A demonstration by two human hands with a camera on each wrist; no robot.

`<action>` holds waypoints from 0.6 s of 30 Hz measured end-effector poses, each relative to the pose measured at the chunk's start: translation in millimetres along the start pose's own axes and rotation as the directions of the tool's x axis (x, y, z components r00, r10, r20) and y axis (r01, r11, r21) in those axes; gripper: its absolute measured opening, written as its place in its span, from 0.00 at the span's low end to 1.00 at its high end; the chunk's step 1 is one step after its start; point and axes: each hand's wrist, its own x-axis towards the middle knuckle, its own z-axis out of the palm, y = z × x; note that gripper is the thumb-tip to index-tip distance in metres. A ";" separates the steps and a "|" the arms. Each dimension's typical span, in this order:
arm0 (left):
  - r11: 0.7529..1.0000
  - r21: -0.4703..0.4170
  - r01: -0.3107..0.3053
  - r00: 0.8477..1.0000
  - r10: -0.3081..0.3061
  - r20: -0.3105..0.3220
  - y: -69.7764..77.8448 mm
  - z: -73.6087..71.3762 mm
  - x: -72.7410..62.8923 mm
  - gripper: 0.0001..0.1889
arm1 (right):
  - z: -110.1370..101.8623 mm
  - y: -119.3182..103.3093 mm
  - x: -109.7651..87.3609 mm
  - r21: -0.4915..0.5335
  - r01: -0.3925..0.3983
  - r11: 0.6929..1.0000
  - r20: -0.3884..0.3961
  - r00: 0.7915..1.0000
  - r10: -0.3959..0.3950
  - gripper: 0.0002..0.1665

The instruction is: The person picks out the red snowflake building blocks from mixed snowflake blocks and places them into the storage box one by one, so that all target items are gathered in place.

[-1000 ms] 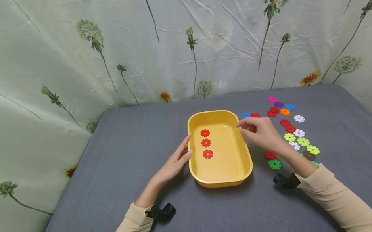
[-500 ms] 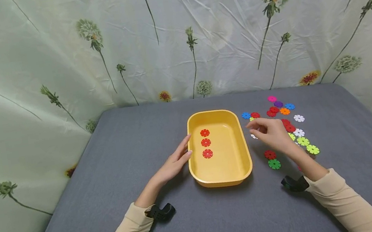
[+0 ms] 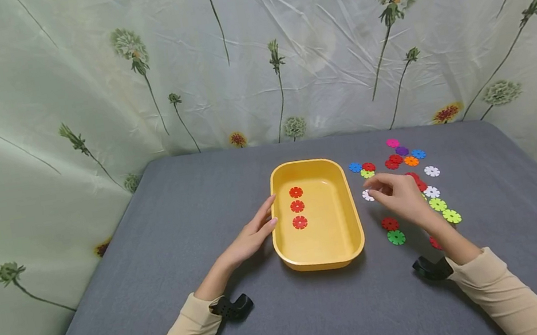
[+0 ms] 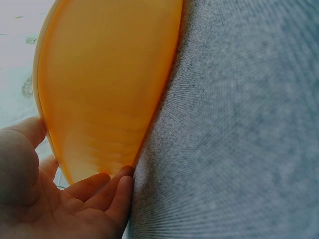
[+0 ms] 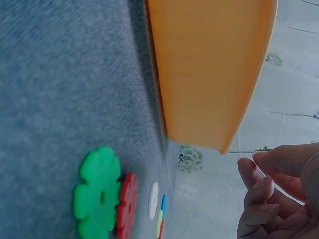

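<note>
My left hand (image 3: 253,237) rests against the left side of a yellow plastic tray (image 3: 322,265). Its thumb is at the rim and its fingers lie along the outer wall in the left wrist view. Inside, a red disc (image 3: 295,192), another red disc (image 3: 297,206) and a third red disc (image 3: 300,222) form a column. Right of the tray my right hand (image 3: 400,197) hovers above the loose discs. Its fingers are loosely bent, and nothing shows between thumb and fingertips in the right wrist view (image 5: 281,189). A white disc (image 3: 368,195) lies just by its fingertips, partly covered.
Several flower-shaped plastic discs are scattered right of the tray, among them a green disc (image 3: 396,237), an orange disc (image 3: 411,161) and a pink disc (image 3: 393,143). Some are hidden under the right arm. A dandelion-print cloth (image 3: 214,83) stands behind the grey table (image 3: 199,189).
My right hand has moved right, from the tray's right rim out over the loose discs, uncovering the white and yellow-green ones. The left hand and tray have stayed put.
</note>
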 end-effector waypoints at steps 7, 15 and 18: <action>1.000 0.010 0.001 1.000 -0.001 0.000 -1.4 0.5 1.1 0.31 | -1.8 5.4 -4.9 -0.015 -0.020 1.000 0.014 1.000 0.020 0.08; 1.000 0.010 -0.005 1.000 0.005 0.006 -1.2 -0.1 0.9 0.31 | -4.0 8.7 -8.2 -0.015 -0.063 0.998 0.053 0.997 0.064 0.10; 1.000 0.010 -0.004 1.000 0.004 0.006 -1.7 -0.2 1.0 0.31 | -4.3 10.0 -9.2 -0.026 -0.079 0.997 0.067 0.994 0.081 0.10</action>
